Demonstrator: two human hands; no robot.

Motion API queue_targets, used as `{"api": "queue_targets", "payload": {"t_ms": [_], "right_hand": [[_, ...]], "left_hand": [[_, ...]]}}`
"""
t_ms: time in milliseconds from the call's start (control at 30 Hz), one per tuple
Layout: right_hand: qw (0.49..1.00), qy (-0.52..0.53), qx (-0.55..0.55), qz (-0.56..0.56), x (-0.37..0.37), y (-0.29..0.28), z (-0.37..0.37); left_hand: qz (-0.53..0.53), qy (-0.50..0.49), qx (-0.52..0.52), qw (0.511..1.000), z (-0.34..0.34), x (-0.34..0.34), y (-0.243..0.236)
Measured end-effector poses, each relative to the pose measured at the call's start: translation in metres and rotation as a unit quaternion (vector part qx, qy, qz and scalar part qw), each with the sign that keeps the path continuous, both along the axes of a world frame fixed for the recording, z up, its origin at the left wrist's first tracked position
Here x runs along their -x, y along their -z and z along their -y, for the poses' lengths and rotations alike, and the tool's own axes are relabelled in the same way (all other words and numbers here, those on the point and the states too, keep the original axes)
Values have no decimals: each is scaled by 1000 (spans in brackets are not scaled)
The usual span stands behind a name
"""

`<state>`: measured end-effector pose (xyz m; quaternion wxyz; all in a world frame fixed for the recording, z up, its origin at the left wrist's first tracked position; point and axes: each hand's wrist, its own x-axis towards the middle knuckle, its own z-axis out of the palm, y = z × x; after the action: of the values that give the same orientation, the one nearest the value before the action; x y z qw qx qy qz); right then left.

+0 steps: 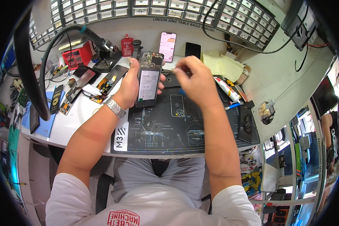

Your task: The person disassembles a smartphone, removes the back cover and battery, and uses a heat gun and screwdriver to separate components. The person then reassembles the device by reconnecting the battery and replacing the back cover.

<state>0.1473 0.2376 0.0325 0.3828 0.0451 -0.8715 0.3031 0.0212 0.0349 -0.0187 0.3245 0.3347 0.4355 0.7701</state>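
An opened smartphone [148, 81] with its back cover off shows its circuit board at the top and a white-labelled battery below. My left hand [131, 83] is closed round it, thumb along the left edge and fingertips round the right edge, holding it tilted up above the dark work mat [169, 124]. Just right of the phone, my right hand [194, 77] has thumb and forefinger pinched together near its upper right side. A thin dark object shows by those fingertips, too small to name. The other fingers of that hand are curled and partly hidden.
Phone parts [108, 84] and a white tube [91, 89] lie to the left. Behind stand a lit phone [167, 47], a red bottle [127, 46] and a red drawer box [76, 55]. A glue tube [228, 90] and a dark phone panel [246, 123] lie right.
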Motion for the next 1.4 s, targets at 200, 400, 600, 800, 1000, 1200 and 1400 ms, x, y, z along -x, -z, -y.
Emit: {"api": "queue_targets", "payload": {"t_ms": [200,400,600,800,1000,1200,1400], "right_hand": [[889,200,-243,333,-33,20,-40],[893,179,-259,320,-36,22,-50],[969,25,116,218,-14,-24,-45],[922,-73,65,374,20,-8,-28],[917,-195,345,47,1,10,8],[913,-210,341,-76,0,15,47],[932,-185,303,-71,-2,20,50]], "left_hand": [[56,-40,-45,997,8,12,-10],[65,-29,-70,995,6,6,-12],[59,-12,-105,993,8,7,-14],[72,10,-140,987,11,14,-13],[69,-3,-165,984,6,7,-12],[88,-33,-171,981,6,-3,-18],[96,-45,-173,979,4,-5,-17]]}}
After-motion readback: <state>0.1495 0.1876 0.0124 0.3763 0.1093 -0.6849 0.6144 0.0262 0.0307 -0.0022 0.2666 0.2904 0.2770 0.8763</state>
